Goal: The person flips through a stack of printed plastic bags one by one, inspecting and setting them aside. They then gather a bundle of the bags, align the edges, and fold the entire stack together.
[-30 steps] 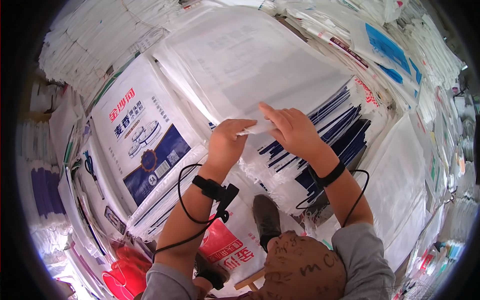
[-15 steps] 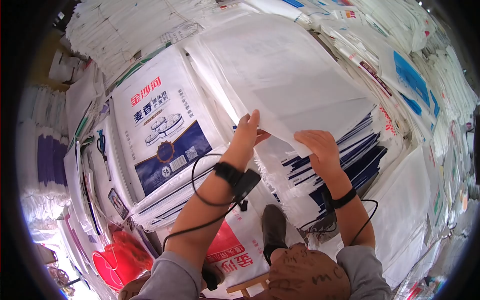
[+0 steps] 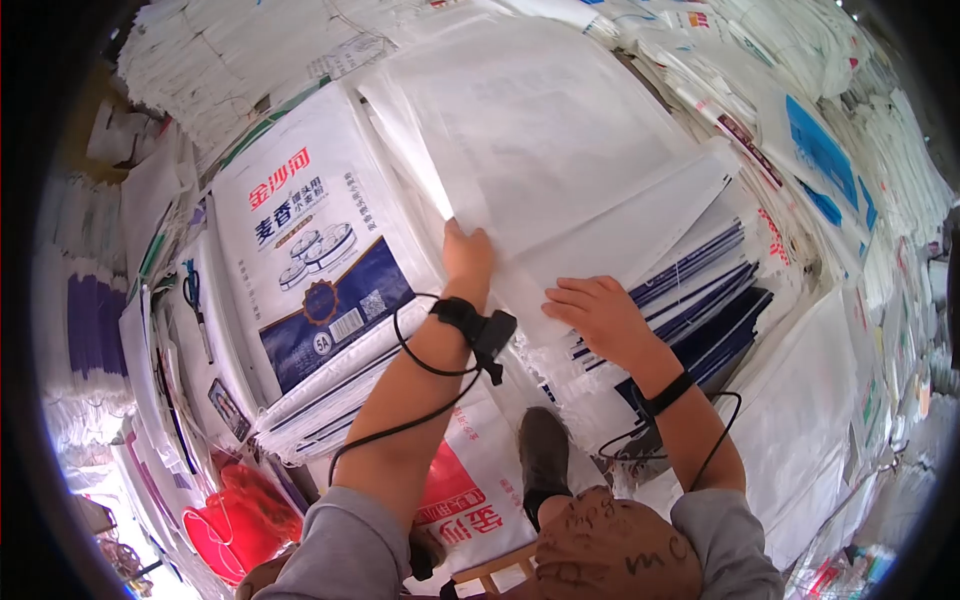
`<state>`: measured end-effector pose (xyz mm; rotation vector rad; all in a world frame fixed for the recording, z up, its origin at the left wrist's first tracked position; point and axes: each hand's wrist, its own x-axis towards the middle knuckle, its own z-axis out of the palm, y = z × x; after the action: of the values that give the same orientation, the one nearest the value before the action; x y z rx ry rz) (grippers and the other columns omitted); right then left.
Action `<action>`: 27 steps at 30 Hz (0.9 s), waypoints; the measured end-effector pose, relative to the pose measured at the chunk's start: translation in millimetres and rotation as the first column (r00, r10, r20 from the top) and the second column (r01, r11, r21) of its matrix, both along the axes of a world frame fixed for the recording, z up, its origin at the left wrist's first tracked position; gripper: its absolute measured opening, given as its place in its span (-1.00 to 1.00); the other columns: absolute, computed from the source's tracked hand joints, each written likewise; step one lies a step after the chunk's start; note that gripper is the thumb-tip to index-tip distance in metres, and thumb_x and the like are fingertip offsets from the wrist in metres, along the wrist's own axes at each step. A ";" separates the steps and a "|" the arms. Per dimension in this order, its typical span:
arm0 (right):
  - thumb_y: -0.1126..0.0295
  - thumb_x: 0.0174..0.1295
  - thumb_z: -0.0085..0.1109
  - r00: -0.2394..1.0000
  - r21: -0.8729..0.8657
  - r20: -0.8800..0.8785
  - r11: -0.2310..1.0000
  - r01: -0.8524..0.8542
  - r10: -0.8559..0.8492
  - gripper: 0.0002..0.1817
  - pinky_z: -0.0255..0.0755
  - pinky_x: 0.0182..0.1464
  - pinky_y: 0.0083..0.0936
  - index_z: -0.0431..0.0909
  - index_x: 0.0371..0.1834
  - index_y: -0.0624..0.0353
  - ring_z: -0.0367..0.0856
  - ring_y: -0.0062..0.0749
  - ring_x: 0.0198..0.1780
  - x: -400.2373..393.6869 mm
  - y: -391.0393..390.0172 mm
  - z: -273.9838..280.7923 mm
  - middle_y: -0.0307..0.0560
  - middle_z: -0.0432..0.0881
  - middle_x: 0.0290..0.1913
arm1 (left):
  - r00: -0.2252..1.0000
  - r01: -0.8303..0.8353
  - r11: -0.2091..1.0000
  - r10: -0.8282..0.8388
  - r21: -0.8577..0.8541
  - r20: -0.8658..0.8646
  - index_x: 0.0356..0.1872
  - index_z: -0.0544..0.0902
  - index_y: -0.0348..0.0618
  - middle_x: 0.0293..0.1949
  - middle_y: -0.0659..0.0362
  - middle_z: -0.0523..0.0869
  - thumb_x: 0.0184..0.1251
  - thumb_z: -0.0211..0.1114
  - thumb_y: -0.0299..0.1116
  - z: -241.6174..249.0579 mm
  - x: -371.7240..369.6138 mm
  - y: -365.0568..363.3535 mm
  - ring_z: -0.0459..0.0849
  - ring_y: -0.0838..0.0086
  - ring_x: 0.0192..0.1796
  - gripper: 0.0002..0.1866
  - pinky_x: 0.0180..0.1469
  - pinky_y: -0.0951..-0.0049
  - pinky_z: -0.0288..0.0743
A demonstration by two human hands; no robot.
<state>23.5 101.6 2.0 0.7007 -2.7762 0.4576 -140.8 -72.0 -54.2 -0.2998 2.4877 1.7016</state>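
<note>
White woven sacks [image 3: 580, 130] lie in a large stack in front of me, the top one with its plain side up and a fold across its lower part. My left hand [image 3: 468, 255] is closed on the left edge of the top sack. Flat on its lower part, near the frayed ends, rests my right hand [image 3: 600, 310] with the fingers spread. Dark blue printed edges of the sacks beneath show to the right. Left of the stack lies another pile topped by a printed sack [image 3: 310, 240] with red and blue lettering.
A red plastic bag [image 3: 240, 525] is at the lower left. Blue-handled scissors [image 3: 192, 285] lie on the left. More sack bundles [image 3: 230, 60] surround the stacks. A red-printed sack [image 3: 465, 480] lies near my shoe [image 3: 543, 450].
My left hand has moved left and slightly down along the sack. My right hand has shifted left and flattened its fingers on the sack, whose lower part has moved.
</note>
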 end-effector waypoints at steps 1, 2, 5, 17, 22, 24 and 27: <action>0.56 0.08 0.16 1.000 0.003 0.019 1.000 0.008 -0.008 -0.61 0.35 0.19 -0.30 0.61 0.02 -0.01 0.53 -0.35 0.25 0.3 -1.2 1.3 -0.28 0.64 0.16 | 0.996 0.054 0.991 -0.062 0.127 0.065 0.32 0.35 -0.43 0.10 -0.22 0.63 0.26 0.17 -0.50 7.8 -2.8 -0.4 0.64 -0.07 0.11 -0.43 0.17 0.20 0.50; 0.56 0.08 0.16 0.999 0.011 0.035 1.000 0.019 -0.019 -0.61 0.35 0.18 -0.30 0.61 0.02 -0.01 0.54 -0.35 0.24 0.9 -2.1 3.6 -0.27 0.64 0.15 | 0.994 0.072 0.988 -0.082 0.136 0.069 0.32 0.35 -0.43 0.10 -0.22 0.63 0.26 0.17 -0.50 5.8 -6.1 2.5 0.64 -0.07 0.11 -0.43 0.17 0.20 0.50; 0.51 0.07 0.20 0.998 0.020 0.014 0.998 0.059 -0.060 -0.60 0.35 0.15 -0.31 0.59 0.04 0.02 0.55 -0.34 0.22 1.3 -8.2 5.7 -0.23 0.65 0.13 | 0.996 0.042 0.999 -0.039 0.033 -0.080 0.34 0.33 -0.41 0.20 -0.22 0.56 0.27 0.23 -0.47 5.8 -9.2 18.0 0.59 -0.08 0.17 -0.40 0.25 0.17 0.46; 0.45 0.06 0.19 0.950 0.040 0.030 0.950 0.309 -0.310 -0.73 0.34 0.19 -0.26 0.65 -0.12 0.02 0.57 -0.29 0.17 4.8 17.5 2.4 -0.20 0.69 0.01 | 0.576 0.740 0.583 -0.807 -0.337 -0.132 0.36 0.33 -0.38 0.17 -0.25 0.59 0.46 0.18 -0.08 62.7 110.4 6.9 0.59 -0.12 0.17 -0.35 0.19 0.12 0.49; 0.49 0.06 0.17 0.864 0.172 -0.084 0.847 0.503 -0.496 -0.74 0.31 0.26 -0.21 0.66 -0.15 0.02 0.59 -0.29 0.12 -1.3 83.8 16.9 -0.22 0.70 -0.08 | 0.381 0.628 0.449 -0.890 -0.636 -0.252 0.28 0.40 -0.28 0.13 -0.21 0.60 0.45 0.18 -0.22 56.0 108.4 11.2 0.65 -0.08 0.06 -0.51 0.11 0.11 0.54; 0.55 0.06 0.14 0.836 0.140 -0.190 0.829 0.541 -0.514 -0.71 0.30 0.27 -0.18 0.65 -0.15 0.01 0.59 -0.28 0.11 -2.4 100.1 16.3 -0.23 0.70 -0.09 | 0.414 0.652 0.441 -0.889 -0.617 -0.197 0.17 0.47 -0.22 0.06 -0.13 0.64 0.42 0.14 -0.35 58.2 103.1 15.1 0.69 -0.02 -0.02 -0.65 0.01 0.11 0.59; 0.58 0.05 0.13 0.843 0.198 -0.113 0.820 0.538 -0.526 -0.70 0.30 0.28 -0.22 0.65 -0.15 0.02 0.58 -0.27 0.12 1.8 97.7 16.9 -0.23 0.69 -0.08 | 0.387 0.600 0.307 -0.919 -0.739 -0.068 0.08 0.49 -0.21 -0.04 -0.04 0.68 0.34 0.12 -0.46 62.6 92.7 21.1 0.72 0.02 -0.09 -0.70 -0.11 0.12 0.62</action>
<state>25.3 199.3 18.9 -0.0531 -2.8250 0.0097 -48.1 -50.9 8.4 1.3459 2.6047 0.4946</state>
